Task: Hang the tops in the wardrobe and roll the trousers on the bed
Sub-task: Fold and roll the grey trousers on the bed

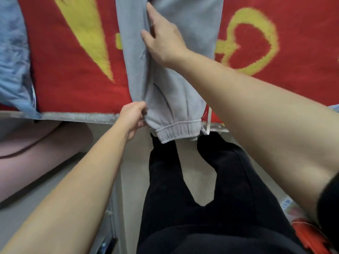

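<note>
Head view, looking down over a person's two bare forearms toward the edge of a bed. A pair of grey trousers (165, 70) lies lengthwise on a red blanket (73, 70) with yellow shapes, including a heart outline at the right. The trousers run from the top of the picture down to the bed's near edge, where an elastic cuff (178, 132) and a white drawstring (209, 121) hang just over the pale bed frame (73, 117).

The left hand (134, 119) sits at the bed edge, its grip closed on the left side of the trouser leg just above the cuff. The right hand (163, 39) reaches farther up, palm down and fingers spread flat on the grey fabric along a central fold; its grip is wide and holds nothing.

A light blue garment (14, 61) lies on the blanket at the far left. Below the bed edge are the person's legs in black trousers (229, 180), standing on a pale floor (134, 171).
</note>
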Demonstrator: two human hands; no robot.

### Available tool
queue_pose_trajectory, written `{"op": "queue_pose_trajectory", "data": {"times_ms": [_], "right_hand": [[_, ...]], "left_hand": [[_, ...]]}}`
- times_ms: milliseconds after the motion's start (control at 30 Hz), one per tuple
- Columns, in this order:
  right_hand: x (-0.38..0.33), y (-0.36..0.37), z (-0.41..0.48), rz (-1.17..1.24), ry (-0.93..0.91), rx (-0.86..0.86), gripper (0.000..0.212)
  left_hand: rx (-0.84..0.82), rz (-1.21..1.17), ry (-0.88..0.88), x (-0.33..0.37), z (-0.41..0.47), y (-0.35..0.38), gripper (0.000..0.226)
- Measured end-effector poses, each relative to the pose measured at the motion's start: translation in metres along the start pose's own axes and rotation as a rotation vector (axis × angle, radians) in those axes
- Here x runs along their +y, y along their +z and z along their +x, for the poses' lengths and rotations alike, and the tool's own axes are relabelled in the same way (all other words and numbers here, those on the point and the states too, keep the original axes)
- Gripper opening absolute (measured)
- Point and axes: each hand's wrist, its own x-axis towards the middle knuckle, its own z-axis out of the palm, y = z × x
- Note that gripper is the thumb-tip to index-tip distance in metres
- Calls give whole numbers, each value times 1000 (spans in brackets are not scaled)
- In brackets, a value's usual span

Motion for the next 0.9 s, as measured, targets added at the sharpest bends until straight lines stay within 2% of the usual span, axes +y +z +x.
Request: {"op": "queue_pose_trajectory", "data": {"times_ms": [133,200,300,367,433,500,600,667,733,833,900], "right_hand": [[-7,51,26,-127,34,-21,52],[-7,70,38,-217,98,-58,46],[-5,80,49,-320,155,-177,64],[0,77,48,-314,195,-154,68],[4,71,42,-281,228,-75,60],[10,62,31,-345,211,59,51],[22,41,22,-670,157,205,57],[30,27,22,-785,188,232,62],[38,17,23,-833,197,254,65],[47,5,38,-800,186,211,65],[48,-3,56,-809,202,113,62]], "left_hand": [[18,76,-5,-5,46,-38,16],[-65,152,22,-2,66,-59,15],[-246,229,33,6,83,-79,15],[-287,303,73,9,88,-79,16],[-253,409,146,8,90,-75,13],[-207,542,218,10,91,-72,10],[-120,758,301,22,85,-67,13],[-57,778,333,39,81,-59,14],[53,748,415,63,83,-49,27],[217,669,670,113,95,-30,41],[312,664,823,151,109,-19,54]]}}
